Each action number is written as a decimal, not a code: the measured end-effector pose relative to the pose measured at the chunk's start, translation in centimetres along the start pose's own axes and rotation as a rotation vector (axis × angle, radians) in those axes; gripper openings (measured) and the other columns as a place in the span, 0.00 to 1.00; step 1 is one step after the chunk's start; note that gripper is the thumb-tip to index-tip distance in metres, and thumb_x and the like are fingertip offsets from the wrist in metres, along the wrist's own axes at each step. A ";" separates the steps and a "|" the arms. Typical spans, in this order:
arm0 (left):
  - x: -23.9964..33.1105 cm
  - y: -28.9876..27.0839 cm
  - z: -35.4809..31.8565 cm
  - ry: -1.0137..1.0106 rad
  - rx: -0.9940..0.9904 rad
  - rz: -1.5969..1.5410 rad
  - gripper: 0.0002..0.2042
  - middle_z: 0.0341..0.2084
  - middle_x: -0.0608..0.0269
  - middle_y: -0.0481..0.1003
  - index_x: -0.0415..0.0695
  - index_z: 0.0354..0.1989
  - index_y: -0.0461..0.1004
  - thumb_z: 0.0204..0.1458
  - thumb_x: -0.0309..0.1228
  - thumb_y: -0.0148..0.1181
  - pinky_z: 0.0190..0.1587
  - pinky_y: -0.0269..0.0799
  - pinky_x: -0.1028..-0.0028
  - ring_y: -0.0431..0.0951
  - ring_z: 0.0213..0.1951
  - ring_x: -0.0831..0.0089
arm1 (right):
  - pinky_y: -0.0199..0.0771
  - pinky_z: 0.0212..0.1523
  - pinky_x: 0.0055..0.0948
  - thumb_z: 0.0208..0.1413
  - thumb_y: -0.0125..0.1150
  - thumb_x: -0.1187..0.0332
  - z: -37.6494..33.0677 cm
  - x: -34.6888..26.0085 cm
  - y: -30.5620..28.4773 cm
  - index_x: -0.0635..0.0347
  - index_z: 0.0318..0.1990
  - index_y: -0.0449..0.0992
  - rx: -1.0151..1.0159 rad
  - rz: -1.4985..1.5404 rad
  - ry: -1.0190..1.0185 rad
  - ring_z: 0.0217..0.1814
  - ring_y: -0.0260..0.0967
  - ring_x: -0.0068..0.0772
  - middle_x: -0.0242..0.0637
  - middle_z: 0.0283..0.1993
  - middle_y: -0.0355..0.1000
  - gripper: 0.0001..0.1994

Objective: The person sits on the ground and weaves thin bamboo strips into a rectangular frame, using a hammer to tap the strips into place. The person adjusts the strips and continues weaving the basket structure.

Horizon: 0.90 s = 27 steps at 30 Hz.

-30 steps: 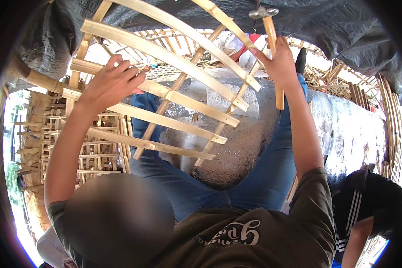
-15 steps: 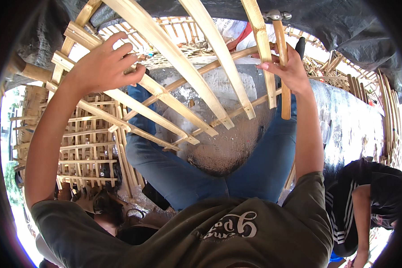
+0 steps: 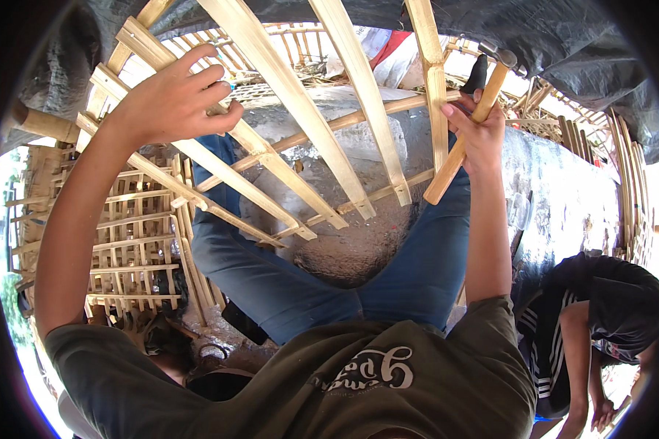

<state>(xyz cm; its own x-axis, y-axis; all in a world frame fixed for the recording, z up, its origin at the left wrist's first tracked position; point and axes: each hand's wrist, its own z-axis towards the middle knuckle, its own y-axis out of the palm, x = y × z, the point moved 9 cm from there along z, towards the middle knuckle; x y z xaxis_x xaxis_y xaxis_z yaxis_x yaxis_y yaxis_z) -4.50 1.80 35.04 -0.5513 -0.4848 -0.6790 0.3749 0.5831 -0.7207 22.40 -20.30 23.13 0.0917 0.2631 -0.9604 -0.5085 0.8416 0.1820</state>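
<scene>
The bamboo frame (image 3: 300, 146) was cut off by the upper edge of the picture, and the left hand (image 3: 170, 102) hid the slat (image 3: 249, 139) under its fingers.

Bamboo lattice frame (image 3: 300, 139): split slats, pale yellow, smooth, slight sheen, rougher at cut ends. Hammer (image 3: 467, 128) at 1 o'clock: plain matt wood handle, dark dull metal head. Tarp (image 3: 564, 44) at 12–2 o'clock: dark plastic sheet, creased, faint gloss. Jeans (image 3: 271, 285): blue denim, matt. Shirt (image 3: 329, 380) at 6 o'clock: olive cotton, matt.
</scene>
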 end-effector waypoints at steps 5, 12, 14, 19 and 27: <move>0.1 0.1 1.0 -0.008 0.060 -0.026 0.15 0.26 0.67 0.68 0.50 0.44 0.73 0.46 0.29 0.62 0.62 0.68 0.51 0.72 0.37 0.67 | 0.80 0.32 0.24 0.46 0.74 0.84 0.3 0.5 -1.3 0.59 0.42 0.61 -0.025 0.072 -0.022 0.40 0.79 0.32 0.39 0.37 0.72 0.24; 0.4 0.3 1.6 -0.023 0.084 -0.056 0.14 0.26 0.67 0.66 0.50 0.44 0.73 0.47 0.28 0.61 0.63 0.67 0.50 0.71 0.37 0.67 | 0.79 0.30 0.23 0.46 0.73 0.84 0.4 0.7 -2.0 0.60 0.43 0.60 -0.028 0.052 -0.002 0.37 0.78 0.30 0.39 0.36 0.72 0.25; 0.5 0.2 1.8 -0.028 0.081 -0.047 0.14 0.26 0.67 0.66 0.49 0.44 0.73 0.47 0.28 0.61 0.63 0.66 0.50 0.71 0.37 0.67 | 0.79 0.30 0.23 0.46 0.73 0.84 0.3 0.0 -1.9 0.61 0.44 0.60 0.000 0.051 -0.023 0.37 0.78 0.31 0.39 0.36 0.71 0.25; 0.7 0.5 1.8 -0.076 0.055 -0.012 0.14 0.27 0.67 0.68 0.49 0.45 0.74 0.48 0.30 0.62 0.64 0.66 0.50 0.72 0.38 0.68 | 0.77 0.28 0.23 0.47 0.73 0.84 -0.3 -0.8 -1.8 0.63 0.44 0.60 0.064 0.050 -0.051 0.37 0.78 0.31 0.39 0.36 0.71 0.25; 1.2 1.3 1.0 -0.291 -0.036 -0.132 0.21 0.37 0.66 0.72 0.48 0.45 0.75 0.46 0.45 0.67 0.70 0.54 0.47 0.73 0.49 0.68 | 0.72 0.27 0.19 0.49 0.71 0.84 -1.5 0.1 -1.6 0.57 0.43 0.60 0.051 0.086 -0.054 0.34 0.75 0.23 0.35 0.36 0.73 0.23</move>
<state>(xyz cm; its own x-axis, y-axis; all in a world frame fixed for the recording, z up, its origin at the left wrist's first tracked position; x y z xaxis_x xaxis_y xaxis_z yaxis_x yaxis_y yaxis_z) -3.91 1.27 33.19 -0.3553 -0.7207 -0.5953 0.2853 0.5228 -0.8033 21.90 -22.38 22.46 0.0961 0.3592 -0.9283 -0.4727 0.8372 0.2750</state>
